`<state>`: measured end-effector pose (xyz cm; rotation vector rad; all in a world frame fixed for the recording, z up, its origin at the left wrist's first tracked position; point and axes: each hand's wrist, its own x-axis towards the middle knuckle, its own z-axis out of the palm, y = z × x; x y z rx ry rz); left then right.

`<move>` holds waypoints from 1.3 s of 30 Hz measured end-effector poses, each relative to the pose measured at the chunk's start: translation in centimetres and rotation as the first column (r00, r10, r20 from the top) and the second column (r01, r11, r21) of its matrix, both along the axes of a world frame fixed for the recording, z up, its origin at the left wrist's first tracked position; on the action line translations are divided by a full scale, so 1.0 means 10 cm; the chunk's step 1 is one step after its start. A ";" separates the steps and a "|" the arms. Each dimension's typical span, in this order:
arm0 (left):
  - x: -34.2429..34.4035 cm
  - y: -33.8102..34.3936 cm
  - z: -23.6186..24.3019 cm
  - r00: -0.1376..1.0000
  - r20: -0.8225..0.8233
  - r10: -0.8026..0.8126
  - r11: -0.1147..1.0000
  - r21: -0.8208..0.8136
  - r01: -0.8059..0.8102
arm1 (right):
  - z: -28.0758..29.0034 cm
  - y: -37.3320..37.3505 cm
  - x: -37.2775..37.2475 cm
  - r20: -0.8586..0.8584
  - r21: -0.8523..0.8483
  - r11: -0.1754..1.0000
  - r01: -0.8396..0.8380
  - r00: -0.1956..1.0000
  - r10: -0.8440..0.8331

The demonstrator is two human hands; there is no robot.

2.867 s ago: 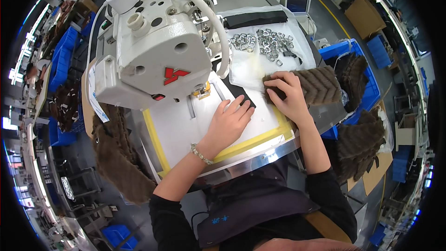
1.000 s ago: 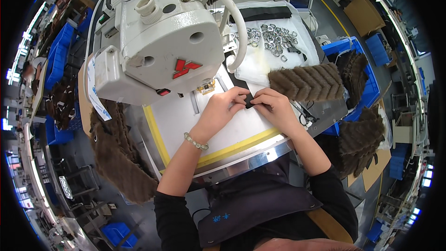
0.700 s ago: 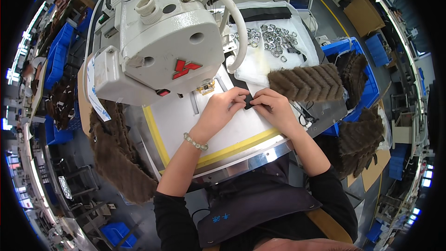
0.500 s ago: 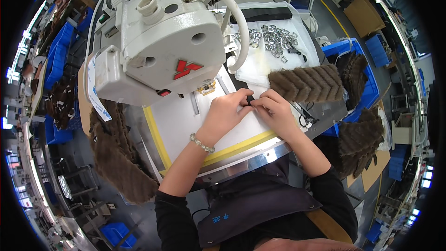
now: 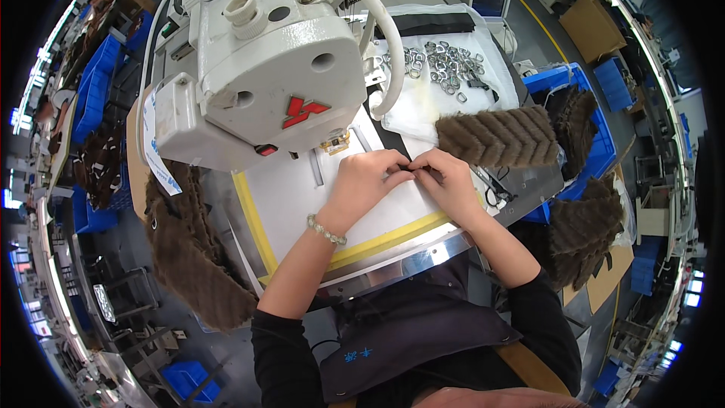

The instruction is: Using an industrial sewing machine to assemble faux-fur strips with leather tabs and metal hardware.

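Above the white work plate (image 5: 294,215) with yellow tape edges, my two hands meet fingertip to fingertip. My left hand (image 5: 371,181), with a beaded bracelet (image 5: 327,230) at the wrist, is closed in a pinch. Opposite it, my right hand (image 5: 447,181) pinches too. Between them is a small black strip (image 5: 409,167), mostly hidden by the fingers. Just beyond my hands a black band (image 5: 390,140) runs toward the machine. The white sewing machine head (image 5: 279,75) stands to the left, its gold-coloured clamp (image 5: 334,143) close to my left hand.
Metal rings (image 5: 453,64) lie heaped on white sheeting at the back right. Brown furry pieces (image 5: 498,136) rest right of my hands, with more in a blue bin (image 5: 600,136). A furry piece (image 5: 189,257) hangs at the left. Scissors (image 5: 495,185) lie by my right wrist.
My fingers have closed more tightly over the black strip, so less of it shows. My left hand has shifted slightly left and toward me, fingers still pinching.
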<state>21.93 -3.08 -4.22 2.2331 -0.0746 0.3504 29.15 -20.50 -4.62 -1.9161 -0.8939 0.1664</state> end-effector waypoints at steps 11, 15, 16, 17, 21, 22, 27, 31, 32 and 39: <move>-0.01 0.04 0.01 0.999 -0.053 -0.015 0.998 -0.062 0.011 | 0.05 -0.01 -0.02 -0.058 -0.008 0.999 0.039 0.998 -0.039; -0.01 0.04 0.00 0.997 -0.074 -0.010 0.997 -0.075 0.005 | 0.04 -0.02 -0.01 -0.050 -0.011 0.999 0.038 0.998 -0.038; -0.01 0.04 0.00 0.997 -0.071 -0.006 0.997 -0.072 0.001 | 0.05 -0.01 -0.01 -0.042 -0.013 0.999 0.033 0.999 -0.033; 0.00 0.03 0.00 0.997 -0.071 -0.007 0.997 -0.072 0.002 | 0.05 -0.01 -0.01 -0.041 -0.013 0.999 0.034 0.999 -0.034; -0.02 -0.09 0.04 0.997 -0.051 0.054 0.998 -0.012 -0.055 | 0.09 -0.01 -0.02 -0.075 -0.025 0.999 0.025 0.997 -0.026; -0.03 -0.12 0.05 0.996 -0.028 0.083 0.996 0.018 -0.082 | 0.09 -0.01 -0.02 -0.091 -0.045 0.999 0.018 0.996 -0.022; -0.03 -0.23 -0.03 0.989 0.088 0.122 0.976 0.169 -0.135 | 0.02 -0.04 0.02 0.324 -0.089 0.996 -0.001 0.945 0.030; -0.04 -0.24 -0.04 0.962 0.258 0.084 0.915 0.362 -0.177 | 0.02 -0.03 0.01 0.478 -0.127 0.992 -0.009 0.876 0.069; -0.05 -0.21 -0.02 0.962 0.259 0.084 0.915 0.363 -0.177 | 0.02 -0.03 0.01 0.478 -0.126 0.992 -0.009 0.876 0.069; -0.22 0.08 0.23 0.863 0.504 0.018 0.687 0.621 -0.377 | 0.08 -0.03 -0.01 0.558 -0.178 0.984 -0.003 0.823 0.103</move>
